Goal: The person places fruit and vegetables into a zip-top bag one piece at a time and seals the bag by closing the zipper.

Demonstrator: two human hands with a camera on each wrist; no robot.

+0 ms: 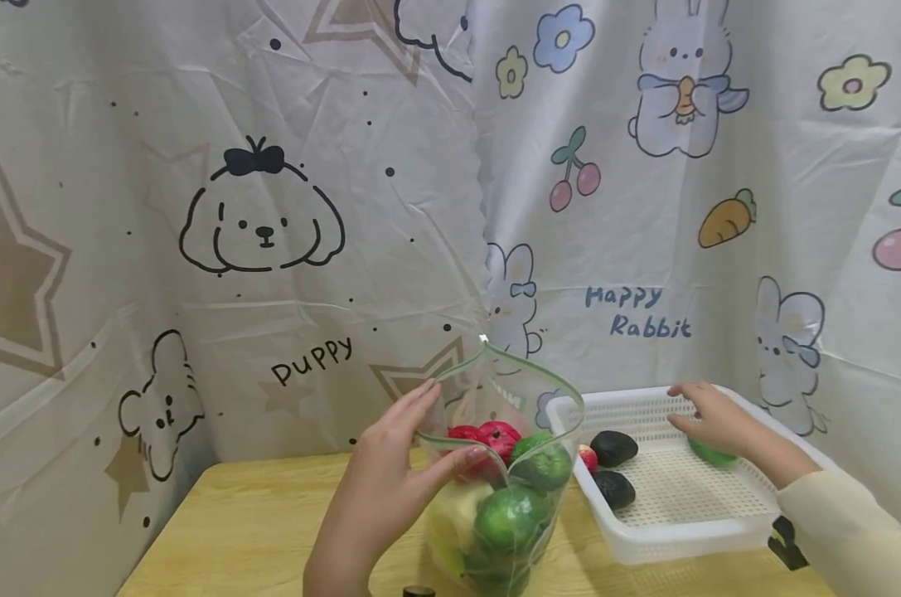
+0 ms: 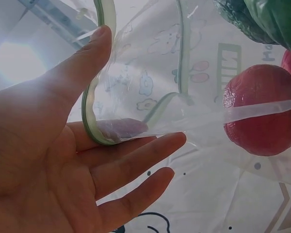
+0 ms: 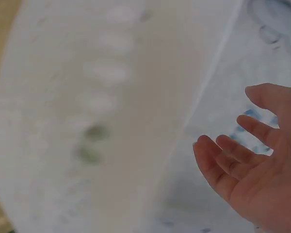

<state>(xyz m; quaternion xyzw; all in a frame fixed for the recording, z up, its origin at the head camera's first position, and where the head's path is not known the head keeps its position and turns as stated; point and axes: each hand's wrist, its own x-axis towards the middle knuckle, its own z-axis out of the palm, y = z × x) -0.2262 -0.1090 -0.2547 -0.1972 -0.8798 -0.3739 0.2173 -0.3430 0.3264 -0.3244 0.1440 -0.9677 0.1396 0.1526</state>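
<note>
A clear zip bag (image 1: 487, 390) with a green seal stands on the table, its mouth spread. Inside it are red fruits (image 1: 499, 438), round green fruits (image 1: 513, 518) and a pale yellow one (image 1: 450, 514). My left hand (image 1: 390, 473) holds the bag's rim at the left, thumb and fingers spread along it. In the left wrist view one finger shows through the plastic. Over the white basket (image 1: 681, 539) my right hand (image 1: 719, 423) hovers with loosely bent fingers, above a partly hidden green fruit (image 1: 711, 453). The right wrist view shows that hand holding nothing.
Two dark avocado-like fruits (image 1: 612, 448) and a partly hidden red fruit (image 1: 588, 458) lie at the basket's left side. A black object (image 1: 787, 543) sits by its right front corner. A dark round top (image 1: 419, 591) shows at the bottom edge. Printed curtains (image 1: 420, 249) hang behind.
</note>
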